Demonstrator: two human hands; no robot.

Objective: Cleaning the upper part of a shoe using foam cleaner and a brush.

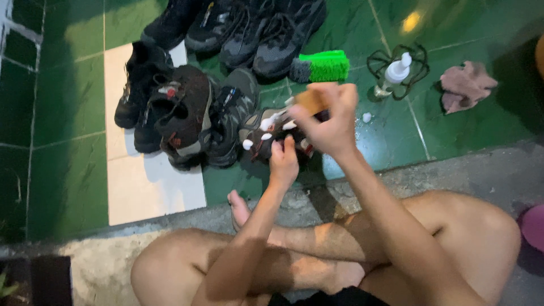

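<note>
My left hand (283, 161) grips a dark shoe (265, 135) dotted with white foam, holding it above the green tiled floor. Over that shoe, my right hand (328, 120) is closed around a small wooden-backed brush (310, 100). Its bristles are hidden by my fingers. My bare legs are crossed below, on a concrete ledge.
Several dark shoes (187, 110) lie in a pile to the left and at the top. A green-bristled brush (323, 66) rests behind my hands. A white pump bottle (395, 73) stands amid black laces, with a pink rag (466, 85) to its right. A pink object (534, 226) sits at the right edge.
</note>
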